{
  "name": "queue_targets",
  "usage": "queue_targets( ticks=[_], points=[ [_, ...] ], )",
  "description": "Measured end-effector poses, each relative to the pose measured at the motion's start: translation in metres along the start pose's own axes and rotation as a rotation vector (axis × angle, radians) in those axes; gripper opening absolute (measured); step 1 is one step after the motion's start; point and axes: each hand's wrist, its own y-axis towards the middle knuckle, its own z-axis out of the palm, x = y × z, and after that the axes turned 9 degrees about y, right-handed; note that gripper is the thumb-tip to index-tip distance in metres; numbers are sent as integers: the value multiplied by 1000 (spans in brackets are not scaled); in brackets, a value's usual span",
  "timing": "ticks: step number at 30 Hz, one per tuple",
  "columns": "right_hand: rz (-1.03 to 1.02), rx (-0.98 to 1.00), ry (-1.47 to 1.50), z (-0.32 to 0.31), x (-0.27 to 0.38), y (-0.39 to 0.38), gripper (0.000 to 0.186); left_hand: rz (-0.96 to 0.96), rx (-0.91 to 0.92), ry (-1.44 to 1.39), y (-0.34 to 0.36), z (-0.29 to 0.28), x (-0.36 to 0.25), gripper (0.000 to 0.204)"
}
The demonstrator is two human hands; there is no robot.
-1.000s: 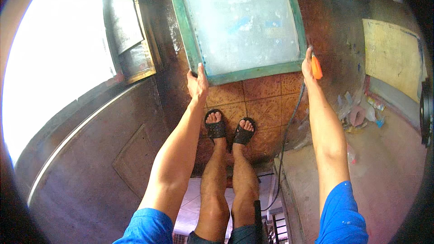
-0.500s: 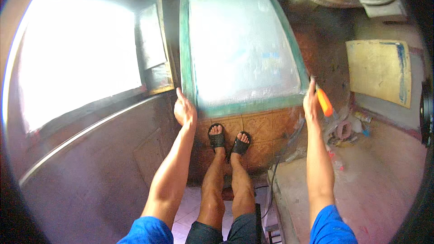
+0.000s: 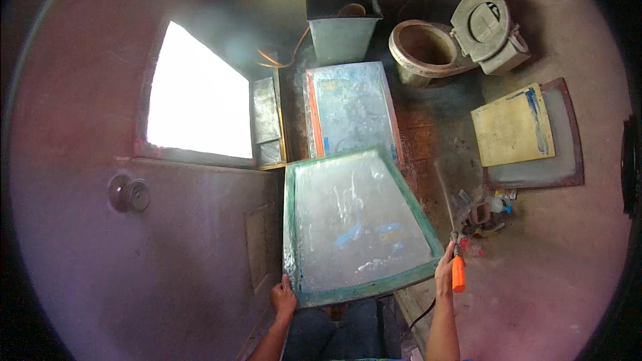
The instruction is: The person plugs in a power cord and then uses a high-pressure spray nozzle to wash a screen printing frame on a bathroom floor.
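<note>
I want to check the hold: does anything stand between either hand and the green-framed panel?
Nothing visible does. The left hand meets the green-framed panel at its near-left corner; the right hand is at the near-right corner, with the orange-handled tool on its outer side.

There's one green frame (image 3: 368,288), one toilet (image 3: 459,61), one bin (image 3: 342,39)

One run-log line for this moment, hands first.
left hand: grips green-framed screen, near-left corner | right hand: at near-right corner, holding orange-handled spray tool | beyond: gray bin, toilet
</note>
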Motion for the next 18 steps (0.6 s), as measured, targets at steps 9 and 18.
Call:
queue_targets(
  ticks=[9,18],
  points=[
    [-298,-18,-82,-23,21,-85,57,88,171,106,5,35,163,75],
    [-502,-139,-115,47,19,-38,54,85,481,-33,78,3,73,97]
  ],
)
